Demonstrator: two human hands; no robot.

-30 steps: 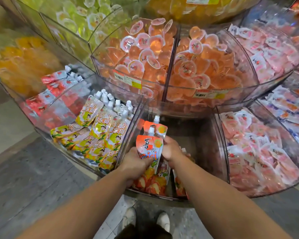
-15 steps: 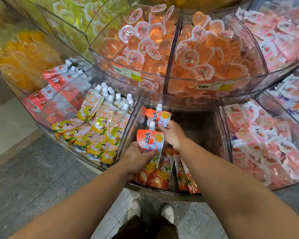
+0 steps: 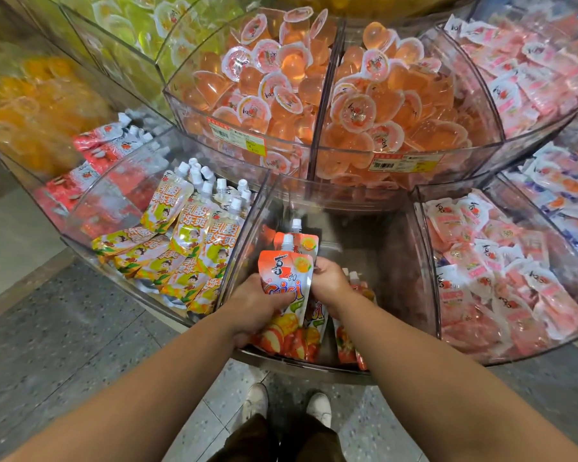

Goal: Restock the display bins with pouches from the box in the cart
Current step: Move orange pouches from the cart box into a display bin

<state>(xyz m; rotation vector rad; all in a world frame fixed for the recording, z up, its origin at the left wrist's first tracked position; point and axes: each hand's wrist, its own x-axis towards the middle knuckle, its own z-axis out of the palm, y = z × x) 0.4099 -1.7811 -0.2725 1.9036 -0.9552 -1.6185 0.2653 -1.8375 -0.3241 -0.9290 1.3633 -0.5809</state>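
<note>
Both my hands are inside the clear middle bin (image 3: 344, 198) of the lower tier. My left hand (image 3: 256, 308) grips a stack of orange spouted pouches (image 3: 286, 278) from the left side, the front one upright with its white cap up. My right hand (image 3: 327, 283) holds the stack's right edge, fingers curled behind it. More orange pouches (image 3: 351, 341) stand to the right in the same bin, partly hidden by my right wrist. The box and the cart are out of sight.
Left of this bin is a bin of yellow-green pouches (image 3: 187, 248); right of it a bin of pink sachets (image 3: 501, 278). The tier above holds orange jelly cups (image 3: 314, 85). Red pouches (image 3: 107, 151) lie far left. My shoes (image 3: 287, 408) stand on speckled floor below.
My right hand has come back from the rear pouch to the right edge of the stack. The left hand keeps its grip, and the view has shifted slightly closer.
</note>
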